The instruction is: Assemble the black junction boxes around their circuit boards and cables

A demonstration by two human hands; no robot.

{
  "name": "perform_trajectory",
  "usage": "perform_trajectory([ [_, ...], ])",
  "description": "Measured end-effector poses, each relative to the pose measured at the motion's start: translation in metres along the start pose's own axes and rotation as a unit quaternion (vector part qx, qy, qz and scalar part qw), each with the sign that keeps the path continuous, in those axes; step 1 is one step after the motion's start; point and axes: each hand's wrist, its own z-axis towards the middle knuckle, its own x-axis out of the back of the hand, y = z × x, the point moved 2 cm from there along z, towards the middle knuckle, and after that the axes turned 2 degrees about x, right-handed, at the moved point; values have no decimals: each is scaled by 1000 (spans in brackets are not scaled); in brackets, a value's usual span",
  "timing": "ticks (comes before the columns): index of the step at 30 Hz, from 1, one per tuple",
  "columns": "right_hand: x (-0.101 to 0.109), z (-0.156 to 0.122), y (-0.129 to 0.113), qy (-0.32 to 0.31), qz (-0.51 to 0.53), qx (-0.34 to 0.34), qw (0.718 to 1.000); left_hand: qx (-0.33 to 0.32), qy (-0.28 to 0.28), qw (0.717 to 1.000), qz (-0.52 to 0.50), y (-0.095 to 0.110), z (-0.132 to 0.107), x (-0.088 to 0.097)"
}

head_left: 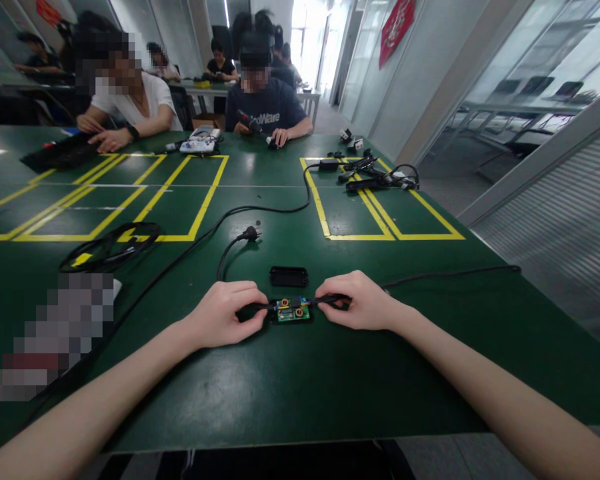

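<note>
A small green circuit board (294,311) with copper coils sits in a black plastic case half (276,321) on the table in front of me. From its left end runs a black cable (253,309), pinched by my left hand (230,312). On the opposite side, my right hand (356,300) grips another black cable (330,299) close to the board. Coloured wires show where both cables meet the board. Just beyond lies the other case half (289,276), hollow side up. A black power plug (251,233) rests past my left hand, on a short curved cord.
Coiled black cable (111,248) lies at the left, above a blurred-out flat object (65,333). A long cord crosses the green table (260,400) to an adapter (329,165). Tangled cables (377,177) lie far right. Two people sit across, handling items.
</note>
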Motion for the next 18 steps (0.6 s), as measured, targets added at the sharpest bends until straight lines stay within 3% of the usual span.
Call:
perform_trajectory([
  [18, -4, 1, -3, -22, 5, -11, 1000, 41, -21, 999, -23, -3, 0, -1],
])
